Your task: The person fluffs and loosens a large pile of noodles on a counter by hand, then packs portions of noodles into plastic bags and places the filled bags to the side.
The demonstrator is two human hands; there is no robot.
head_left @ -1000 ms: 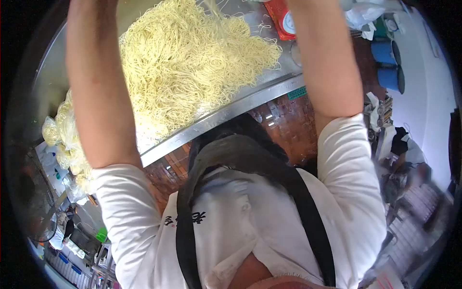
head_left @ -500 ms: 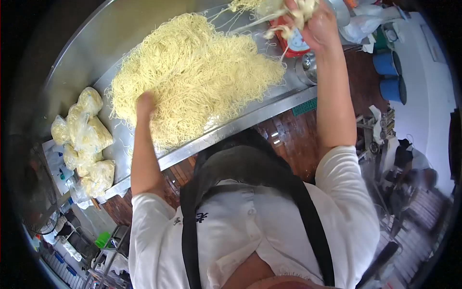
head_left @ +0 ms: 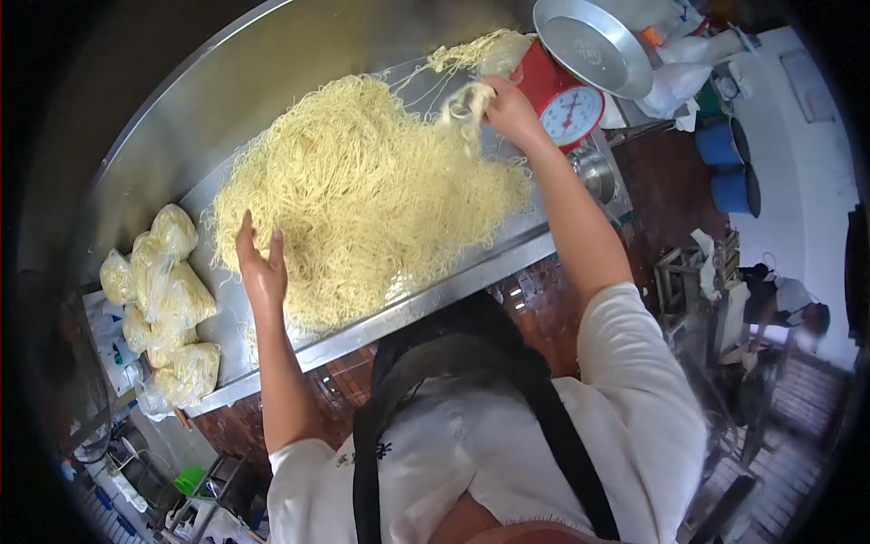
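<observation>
A wide heap of thin yellow noodles spreads over the metal tray table. At the heap's left edge, my left hand has its thumb and fingers spread, with nothing in it. My right hand is closed on a small bunch of noodles, which dangles over the heap's upper right part. Just right of that hand stands a red dial scale, topped by a round metal pan with a few pale bits in it.
Several clear bags of noodles are piled at the table's left end. Beside the scale sits a metal container. White plastic bags lie beyond the pan, and blue bins stand farther right.
My right hand has come left and down from in front of the scale, now with a smaller bunch of noodles. My left hand has drawn back from the heap, fingers spreading.
</observation>
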